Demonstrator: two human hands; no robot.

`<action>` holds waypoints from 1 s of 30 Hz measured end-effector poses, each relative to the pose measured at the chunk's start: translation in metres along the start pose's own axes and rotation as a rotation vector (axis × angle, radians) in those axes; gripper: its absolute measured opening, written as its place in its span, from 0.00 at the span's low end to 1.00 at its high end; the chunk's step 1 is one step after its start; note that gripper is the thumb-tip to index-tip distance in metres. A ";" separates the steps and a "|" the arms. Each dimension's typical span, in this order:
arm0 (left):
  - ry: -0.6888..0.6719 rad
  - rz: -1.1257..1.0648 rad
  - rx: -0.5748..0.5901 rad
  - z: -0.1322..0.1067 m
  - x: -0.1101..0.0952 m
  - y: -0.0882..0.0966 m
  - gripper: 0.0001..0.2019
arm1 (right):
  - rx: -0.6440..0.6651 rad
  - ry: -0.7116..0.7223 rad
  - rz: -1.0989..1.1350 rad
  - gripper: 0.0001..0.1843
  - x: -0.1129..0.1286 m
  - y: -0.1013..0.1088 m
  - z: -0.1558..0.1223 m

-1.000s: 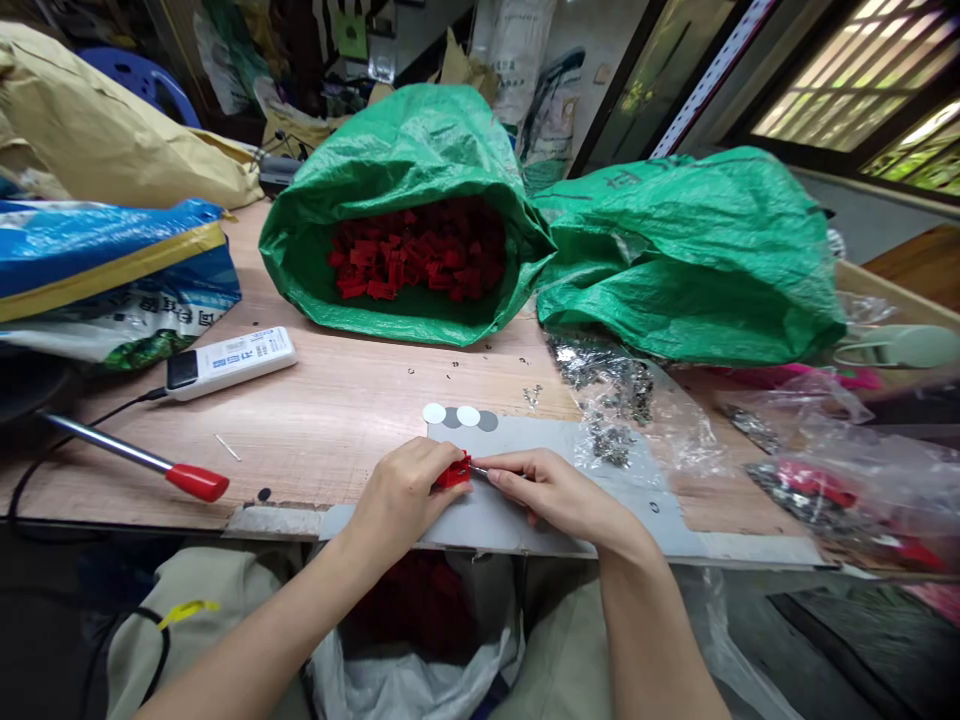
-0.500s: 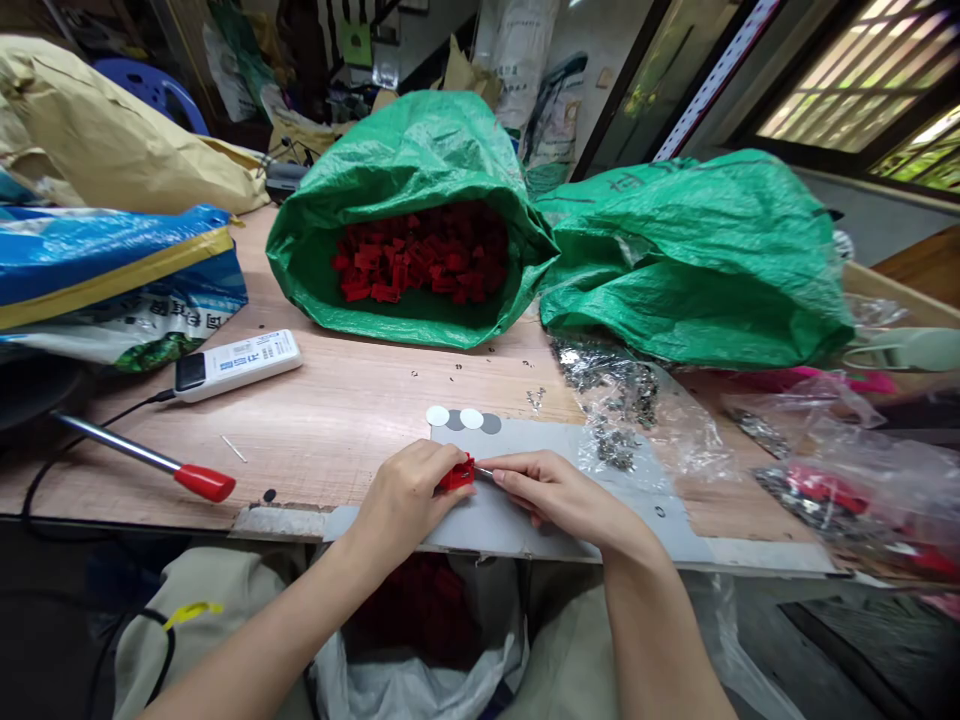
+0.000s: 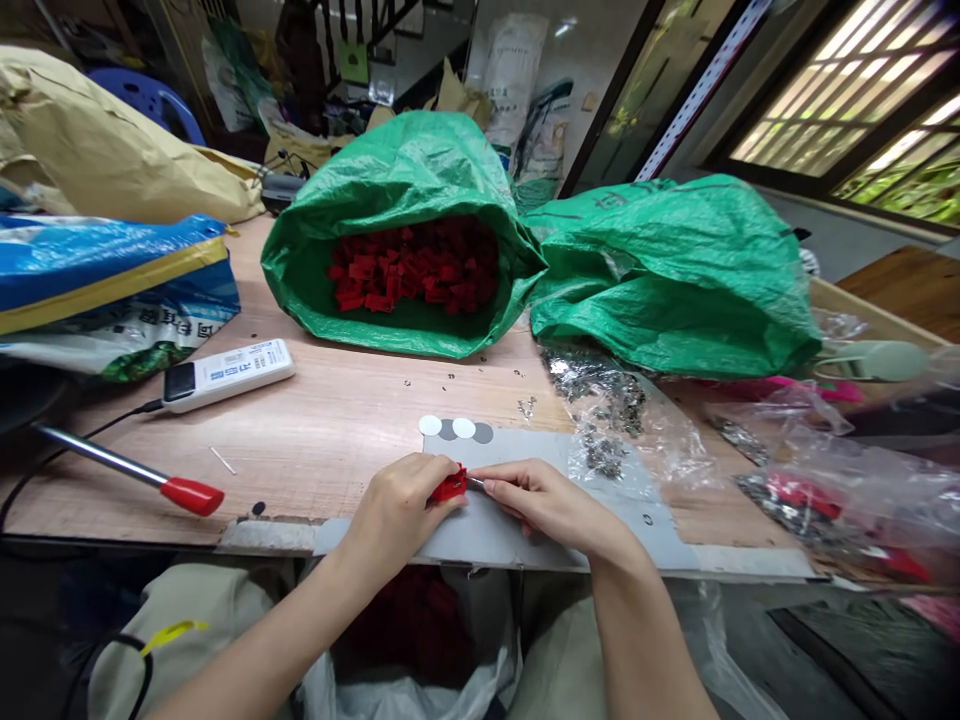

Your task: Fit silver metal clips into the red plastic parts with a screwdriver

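Note:
Between the fingers and thumb of my left hand (image 3: 401, 505) is a small red plastic part (image 3: 448, 486), held just above the grey mat (image 3: 495, 540) at the table's front edge. My right hand (image 3: 551, 505) pinches a thin metal tool (image 3: 475, 482), whose tip meets the right side of the red part. The exact kind of tool is hidden by my fingers. Small metal pieces (image 3: 604, 455) lie on a clear plastic bag to the right of my hands. White and grey discs (image 3: 464, 428) sit along the mat's back edge.
A green sack (image 3: 390, 340) full of red parts lies open at the back, another green sack (image 3: 675, 270) beside it. To the left are a white device (image 3: 232, 375) with a cable and a red-handled lever (image 3: 191, 495). A white bag (image 3: 390, 690) hangs below the edge.
The whole view has shifted slightly, so things appear a little lower and to the left. Both hands keep the same hold on the red part and the metal tool.

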State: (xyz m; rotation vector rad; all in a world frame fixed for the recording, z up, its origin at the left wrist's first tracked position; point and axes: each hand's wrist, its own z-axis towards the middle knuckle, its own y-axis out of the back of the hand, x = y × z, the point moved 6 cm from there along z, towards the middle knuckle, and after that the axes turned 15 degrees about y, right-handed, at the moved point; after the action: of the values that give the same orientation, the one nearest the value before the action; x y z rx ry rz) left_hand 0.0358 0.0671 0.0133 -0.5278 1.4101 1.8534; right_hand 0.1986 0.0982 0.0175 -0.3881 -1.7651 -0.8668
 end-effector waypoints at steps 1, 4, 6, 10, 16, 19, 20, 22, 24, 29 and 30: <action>0.001 -0.001 -0.002 0.000 0.000 0.000 0.09 | 0.001 0.002 -0.004 0.24 0.000 0.000 0.000; -0.003 -0.004 -0.002 0.000 0.000 0.000 0.09 | -0.001 0.000 -0.028 0.24 0.001 0.000 0.001; -0.007 -0.006 -0.002 0.000 0.000 0.000 0.10 | -0.002 0.001 -0.045 0.24 0.001 0.000 0.001; -0.014 -0.016 -0.002 0.001 -0.001 0.001 0.11 | -0.003 0.004 -0.039 0.23 0.001 0.000 0.001; -0.025 -0.010 -0.018 0.001 -0.002 0.002 0.11 | -0.005 0.008 0.018 0.24 0.001 -0.002 0.003; -0.018 -0.011 -0.002 0.000 -0.001 0.002 0.11 | -0.002 0.005 0.046 0.24 0.002 -0.002 0.002; -0.014 -0.012 0.001 0.000 -0.001 0.002 0.11 | 0.000 0.004 0.058 0.24 0.002 -0.002 0.002; -0.009 -0.012 -0.001 0.000 0.000 0.002 0.11 | 0.002 -0.002 0.075 0.25 0.001 -0.001 0.000; -0.009 -0.011 -0.009 0.000 0.000 0.002 0.11 | -0.004 -0.009 0.080 0.25 -0.001 0.000 -0.001; -0.011 -0.014 -0.019 0.000 0.000 0.003 0.10 | -0.002 -0.005 0.070 0.25 -0.009 0.000 0.000; -0.013 -0.014 -0.020 0.000 0.000 0.003 0.10 | 0.000 0.001 0.069 0.25 -0.009 0.000 0.000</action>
State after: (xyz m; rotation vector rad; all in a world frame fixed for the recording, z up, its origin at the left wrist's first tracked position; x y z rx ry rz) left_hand 0.0340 0.0670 0.0156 -0.5330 1.3776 1.8582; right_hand 0.2022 0.0994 0.0089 -0.4466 -1.7404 -0.8181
